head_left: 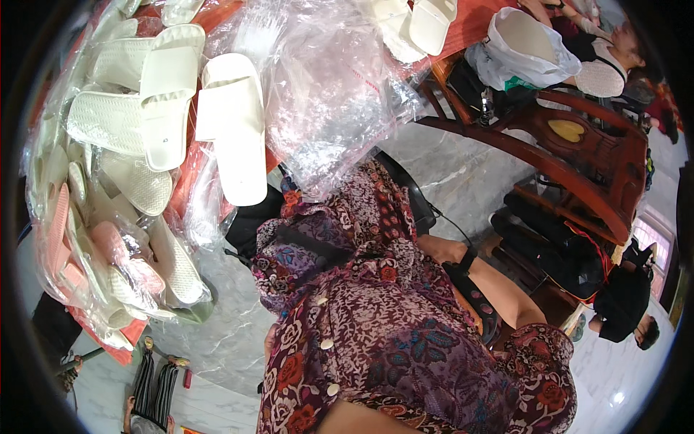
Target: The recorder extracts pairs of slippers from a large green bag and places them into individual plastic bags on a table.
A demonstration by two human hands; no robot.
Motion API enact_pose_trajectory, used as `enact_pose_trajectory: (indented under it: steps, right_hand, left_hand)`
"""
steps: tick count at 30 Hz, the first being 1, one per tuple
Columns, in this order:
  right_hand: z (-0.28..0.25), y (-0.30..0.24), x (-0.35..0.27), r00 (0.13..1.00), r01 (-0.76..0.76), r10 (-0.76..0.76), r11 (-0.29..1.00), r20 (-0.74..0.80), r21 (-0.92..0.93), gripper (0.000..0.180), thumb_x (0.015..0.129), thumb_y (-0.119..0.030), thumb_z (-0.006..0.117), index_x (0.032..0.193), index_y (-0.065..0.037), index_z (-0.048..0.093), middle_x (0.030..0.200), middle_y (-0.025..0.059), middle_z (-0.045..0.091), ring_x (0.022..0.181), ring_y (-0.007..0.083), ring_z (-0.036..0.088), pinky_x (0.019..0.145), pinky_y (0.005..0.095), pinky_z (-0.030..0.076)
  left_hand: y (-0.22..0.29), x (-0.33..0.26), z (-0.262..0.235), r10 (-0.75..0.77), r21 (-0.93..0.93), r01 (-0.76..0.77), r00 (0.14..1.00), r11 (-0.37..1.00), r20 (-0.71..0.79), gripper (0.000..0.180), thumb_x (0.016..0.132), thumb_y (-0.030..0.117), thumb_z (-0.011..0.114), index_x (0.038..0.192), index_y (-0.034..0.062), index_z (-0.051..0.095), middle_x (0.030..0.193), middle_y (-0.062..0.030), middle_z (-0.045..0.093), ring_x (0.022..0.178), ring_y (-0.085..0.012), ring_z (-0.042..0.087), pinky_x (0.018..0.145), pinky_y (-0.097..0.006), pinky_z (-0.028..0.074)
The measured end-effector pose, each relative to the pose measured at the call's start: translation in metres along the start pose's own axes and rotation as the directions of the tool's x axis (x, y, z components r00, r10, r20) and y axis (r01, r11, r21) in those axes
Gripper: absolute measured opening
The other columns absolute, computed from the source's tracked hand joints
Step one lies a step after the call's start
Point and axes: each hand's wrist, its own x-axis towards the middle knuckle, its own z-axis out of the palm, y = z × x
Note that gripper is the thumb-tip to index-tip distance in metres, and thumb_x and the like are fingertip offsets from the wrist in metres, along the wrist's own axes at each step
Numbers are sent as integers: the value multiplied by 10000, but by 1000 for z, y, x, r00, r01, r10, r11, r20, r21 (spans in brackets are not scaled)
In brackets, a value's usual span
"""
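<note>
My right hand point(442, 249) lies at the edge of my floral blouse point(405, 318), a dark band point(468, 259) around its wrist. Its fingers are partly hidden, and no held thing shows. Of my left side, only a sliver of skin point(270, 340) peeps out beside the blouse, so those fingers cannot be made out. Beyond my lap, a cream slipper point(235, 130) and another cream slipper point(172, 94) rest on the red-covered table point(189, 155). Clear plastic bags point(325, 87) hang over the table's edge, apart from both hands.
Bagged cream and pink slippers point(116, 249) crowd the table's left side. At the far right stands a carved wooden chair point(578, 145), near a white bag point(520, 54). People sit and stand around, one in black point(623, 307) at right, another in striped trousers point(155, 387) at lower left.
</note>
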Motion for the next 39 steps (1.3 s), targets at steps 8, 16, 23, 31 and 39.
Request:
enact_pose_trajectory:
  steps: [8,16,23,31,39]
  right_hand:
    - [24,71,23,887,-45,232,904,398,-425,416,827,-131,557,1231,-36,531,1215,171,573,1083,347,544,908,376,436]
    - [24,106,8,989,-115,146,801,-6,587,448,889,-152,523,1320,-43,470,1304,133,532,1117,275,525,970,331,397]
    - [-39,-44,8,945,-319,304,939,122,129,387,943,-126,431,1318,-46,487,1323,142,535,1136,287,554,954,355,422]
    - [-81,-46,21,978,-177,206,768,-25,-616,225,757,-174,673,953,-64,654,816,181,645,811,405,609,682,482,479]
    - [-164,-309,28,732,366,-523,842,-436,-395,121,895,-89,545,1001,-34,565,880,145,598,830,346,598,727,397,473]
  left_hand:
    - [-11,-38,9,35,21,-32,991,999,-130,333,813,34,634,1138,8,568,1066,-41,604,976,-134,541,898,-297,423]
    - [18,-35,-3,105,83,-84,952,993,-287,243,792,-35,578,1034,-25,597,981,-76,646,911,-166,591,852,-332,466]
    - [67,-29,-20,85,686,96,971,722,-224,198,841,127,597,1018,68,663,878,-104,702,809,-253,677,721,-340,525]
    - [172,-9,-30,488,650,-128,770,749,-410,198,895,165,607,1050,44,628,918,-83,681,800,-183,656,709,-307,510]
    - [242,30,-79,722,785,-160,533,598,-441,314,851,164,655,1101,-11,579,959,-117,670,819,-189,653,703,-310,511]
